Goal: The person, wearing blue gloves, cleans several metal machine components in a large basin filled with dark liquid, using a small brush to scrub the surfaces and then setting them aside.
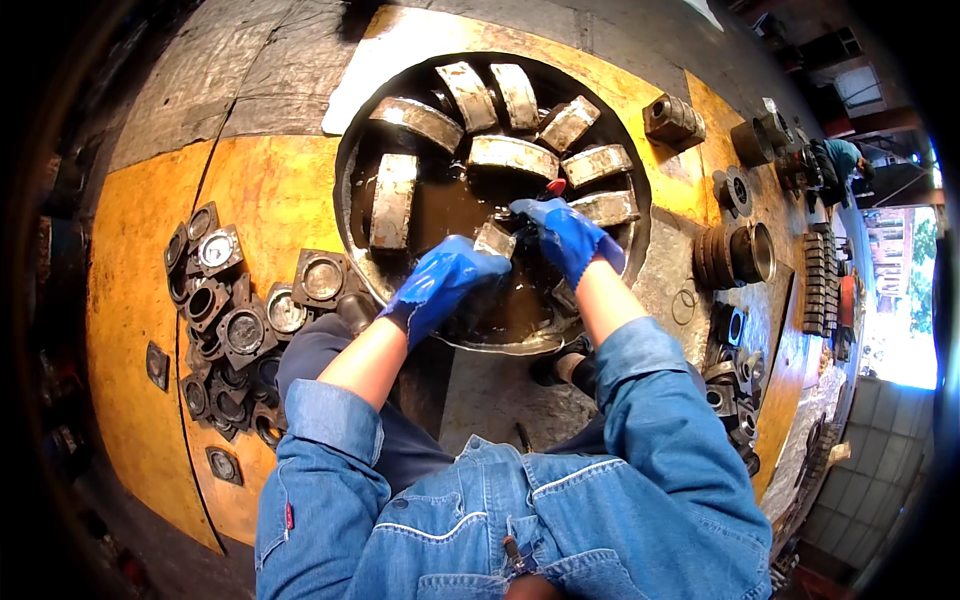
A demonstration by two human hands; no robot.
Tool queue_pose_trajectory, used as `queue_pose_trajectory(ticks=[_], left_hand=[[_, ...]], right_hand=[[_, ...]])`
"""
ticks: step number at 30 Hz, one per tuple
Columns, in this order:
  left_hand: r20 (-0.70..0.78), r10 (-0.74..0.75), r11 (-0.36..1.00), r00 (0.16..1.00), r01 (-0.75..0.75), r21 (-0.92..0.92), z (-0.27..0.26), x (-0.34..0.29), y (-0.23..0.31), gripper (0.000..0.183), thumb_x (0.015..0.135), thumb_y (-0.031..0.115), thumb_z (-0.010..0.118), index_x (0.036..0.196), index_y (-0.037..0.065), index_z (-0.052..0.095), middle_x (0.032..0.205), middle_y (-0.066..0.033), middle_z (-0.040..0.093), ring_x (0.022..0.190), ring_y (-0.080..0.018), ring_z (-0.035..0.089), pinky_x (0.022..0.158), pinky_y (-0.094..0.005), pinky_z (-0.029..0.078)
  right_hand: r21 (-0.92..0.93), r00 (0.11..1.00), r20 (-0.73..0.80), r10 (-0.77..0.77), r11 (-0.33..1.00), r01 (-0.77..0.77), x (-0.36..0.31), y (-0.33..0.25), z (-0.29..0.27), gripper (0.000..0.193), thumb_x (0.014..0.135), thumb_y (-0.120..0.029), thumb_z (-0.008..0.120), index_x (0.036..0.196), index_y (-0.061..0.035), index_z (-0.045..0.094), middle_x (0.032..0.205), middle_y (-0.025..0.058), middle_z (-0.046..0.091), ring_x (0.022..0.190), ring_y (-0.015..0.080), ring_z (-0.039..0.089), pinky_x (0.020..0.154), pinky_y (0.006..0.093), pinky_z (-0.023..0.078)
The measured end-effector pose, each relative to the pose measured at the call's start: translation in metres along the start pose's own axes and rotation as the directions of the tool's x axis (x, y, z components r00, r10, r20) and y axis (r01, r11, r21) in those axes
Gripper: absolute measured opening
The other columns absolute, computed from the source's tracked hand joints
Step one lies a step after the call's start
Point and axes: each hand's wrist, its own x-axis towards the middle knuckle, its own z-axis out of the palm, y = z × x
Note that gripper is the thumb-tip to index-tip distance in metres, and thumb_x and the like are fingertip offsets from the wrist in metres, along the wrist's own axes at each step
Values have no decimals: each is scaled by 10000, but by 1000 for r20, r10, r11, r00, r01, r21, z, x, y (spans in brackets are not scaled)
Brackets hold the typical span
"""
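Metal block: over round basin, six o'clock of centre; I see the left hand pinching it. Right hand: curled, red piece at its twelve o'clock; whether gripped, I cannot tell. Larger blocks: basin, nine through three o'clock.
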Motion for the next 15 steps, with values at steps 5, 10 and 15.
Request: queue_pose_trajectory(ticks=[5,10,15], left_hand=[[-61,-313,948,948,307,-88,-6,-2,20,259,984,283,642,996,54,763,770,-146,716,684,-242,723,680,-379,563],[21,-656,729,754,641,-239,-14,17,50,484,867,439,738,987,-26,795,810,-191,760,773,-272,770,751,-384,585],[-9,-680,718,733,664,-208,-12,11,46,488,843,428,761,985,-36,808,841,-183,783,805,-296,781,778,-395,593]], right_hand=[[84,857,119,502,855,-512,24,-34,30,374,986,-300,628,1161,-10,788,1044,129,799,923,248,742,830,381,557],[-281,918,116,378,899,-335,38,55,63,385,1044,-366,607,1182,-53,784,1067,163,790,927,305,724,842,429,553],[69,880,45,473,877,-475,1,-58,0,398,1033,-432,652,1244,-125,794,1113,76,799,916,235,703,813,372,550]])
